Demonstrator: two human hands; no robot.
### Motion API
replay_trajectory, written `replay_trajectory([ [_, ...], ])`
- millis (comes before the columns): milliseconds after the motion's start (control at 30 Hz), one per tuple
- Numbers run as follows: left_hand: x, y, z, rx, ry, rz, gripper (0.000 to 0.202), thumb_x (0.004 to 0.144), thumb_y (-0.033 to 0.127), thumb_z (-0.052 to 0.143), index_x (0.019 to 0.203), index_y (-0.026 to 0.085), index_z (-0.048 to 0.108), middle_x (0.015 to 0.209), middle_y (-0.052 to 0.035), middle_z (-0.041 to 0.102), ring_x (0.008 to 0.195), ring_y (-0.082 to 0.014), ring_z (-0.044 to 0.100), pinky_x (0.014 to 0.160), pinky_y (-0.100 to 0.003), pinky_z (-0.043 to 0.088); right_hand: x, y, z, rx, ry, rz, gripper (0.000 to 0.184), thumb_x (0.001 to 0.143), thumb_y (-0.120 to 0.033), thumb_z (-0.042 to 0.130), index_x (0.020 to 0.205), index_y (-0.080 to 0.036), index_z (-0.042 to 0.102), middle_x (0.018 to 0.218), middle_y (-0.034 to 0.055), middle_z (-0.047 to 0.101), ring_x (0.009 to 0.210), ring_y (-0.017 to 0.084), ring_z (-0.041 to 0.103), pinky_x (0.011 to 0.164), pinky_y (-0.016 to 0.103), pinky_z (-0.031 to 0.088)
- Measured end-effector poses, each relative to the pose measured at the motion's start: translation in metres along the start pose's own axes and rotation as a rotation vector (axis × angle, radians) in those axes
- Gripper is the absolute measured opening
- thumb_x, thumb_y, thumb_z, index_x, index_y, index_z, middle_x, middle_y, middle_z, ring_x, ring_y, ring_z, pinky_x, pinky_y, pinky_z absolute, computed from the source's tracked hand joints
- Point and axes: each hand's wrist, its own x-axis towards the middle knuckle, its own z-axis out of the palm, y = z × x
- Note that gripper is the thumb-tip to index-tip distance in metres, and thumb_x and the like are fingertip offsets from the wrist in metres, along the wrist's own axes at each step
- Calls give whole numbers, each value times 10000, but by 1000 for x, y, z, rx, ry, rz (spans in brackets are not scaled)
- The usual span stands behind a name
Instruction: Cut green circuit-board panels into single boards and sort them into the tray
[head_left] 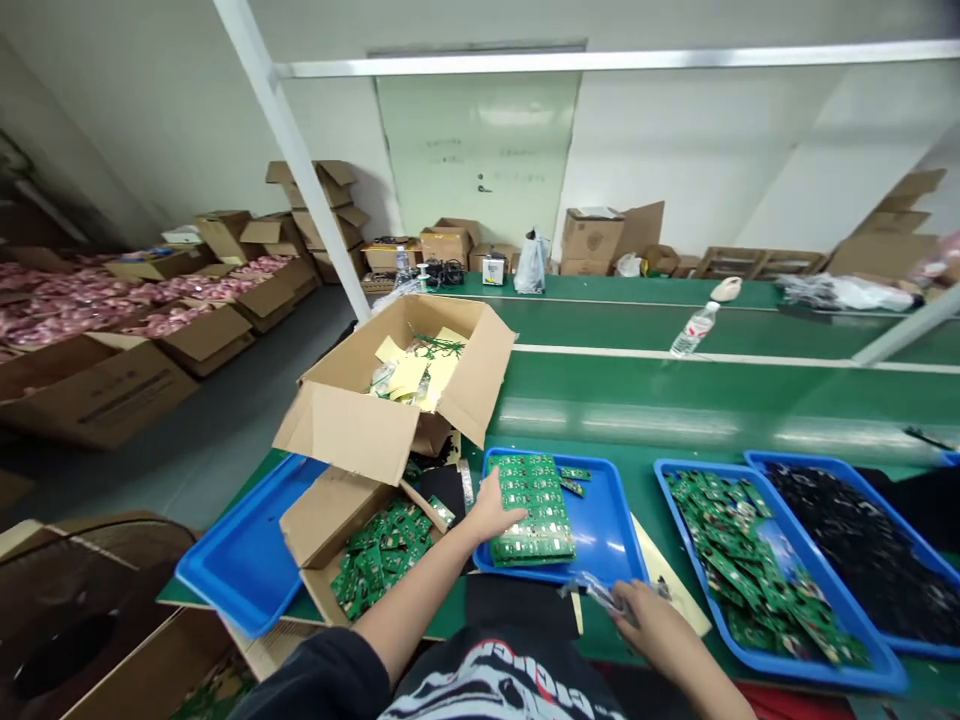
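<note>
Circuit boards (534, 508), glossy green rectangles, under the left hand (491, 512), fingers (511, 520) pressed together; right hand (637, 615) pinching crinkled clear plastic (592, 592).

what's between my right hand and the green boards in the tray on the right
The right hand, pinching a clear plastic piece, is kept from the green circuit boards by a pale card sheet and then the raised rim of the blue tray.

Left hand (491, 510) on circuit boards (532, 505), stacked in tray (624, 530). Right hand (645, 620) just before that tray, holding plastic packet (596, 595). Further right, boards in second tray (885, 680). Left of left hand, boards in carton (330, 520); larger carton (337, 425) behind.
</note>
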Motion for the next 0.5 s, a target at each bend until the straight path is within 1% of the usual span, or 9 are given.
replay_trajectory([
  [33, -11, 8, 3, 35, -56, 35, 825, 305, 9, 767, 1087, 158, 549, 1357, -105, 370, 1310, -289, 161, 1072, -336, 115, -1, -14, -14, 6, -5, -43, 142, 737, -195, 453, 790, -193, 584, 836, 81, 604, 756, 233, 587, 640, 296, 392],
  [100, -33, 23, 7, 299, -462, 95, 978, 363, 106, 793, 1261, 191, 413, 1421, -80, 253, 1309, -290, 161, 1072, -376, 104, -1, -48, -41, 73, -20, -178, 148, 708, -162, 460, 778, -192, 587, 850, 75, 592, 753, 217, 580, 656, 289, 393],
  [133, -43, 29, 9, 385, -606, 81, 1052, 372, 137, 799, 1313, 207, 334, 1433, -72, 222, 1309, -294, 155, 1068, -398, 104, 0, -66, -53, 146, -42, -299, 158, 698, -145, 459, 781, -193, 584, 870, 68, 589, 771, 204, 574, 669, 278, 395],
  [200, -57, 38, 9, 448, -826, 23, 1113, 396, 211, 801, 1355, 194, 235, 1387, -97, 319, 1279, -307, 238, 1047, -430, 163, 4, -97, -73, 272, -95, -530, 139, 674, -139, 484, 760, -194, 577, 877, 52, 600, 815, 198, 556, 691, 266, 399],
  [267, -63, 45, 4, 366, -919, -24, 1040, 426, 294, 788, 1332, 173, 292, 1245, -103, 494, 1196, -310, 384, 991, -437, 280, 12, -121, -85, 339, -99, -637, 151, 669, -144, 504, 792, -200, 572, 858, 39, 613, 796, 188, 549, 689, 266, 404],
  [333, -62, 50, -5, 283, -930, -39, 783, 450, 348, 770, 1164, 157, 509, 1010, -69, 621, 1041, -298, 522, 893, -416, 392, 19, -137, -92, 354, -72, -664, 196, 665, -135, 515, 842, -207, 564, 859, 31, 608, 777, 179, 545, 685, 272, 413],
  [367, -60, 53, -11, 280, -925, -36, 606, 463, 353, 763, 1013, 154, 601, 885, -47, 642, 945, -285, 567, 835, -401, 430, 23, -142, -95, 353, -59, -669, 235, 665, -123, 512, 877, -212, 559, 875, 31, 598, 782, 176, 544, 689, 276, 419],
  [433, -54, 63, -24, 356, -930, -22, 318, 503, 319, 744, 763, 161, 651, 692, -10, 623, 752, -243, 598, 720, -368, 472, 26, -150, -99, 366, -46, -691, 336, 672, -95, 495, 978, -226, 539, 964, 40, 567, 836, 172, 541, 721, 285, 435],
  [500, -49, 82, -36, 495, -932, 5, 187, 559, 267, 708, 713, 174, 656, 630, 6, 609, 625, -205, 577, 630, -342, 477, 27, -153, -104, 407, -36, -718, 394, 706, -105, 481, 1075, -241, 504, 1100, 61, 511, 933, 176, 527, 771, 295, 447],
])
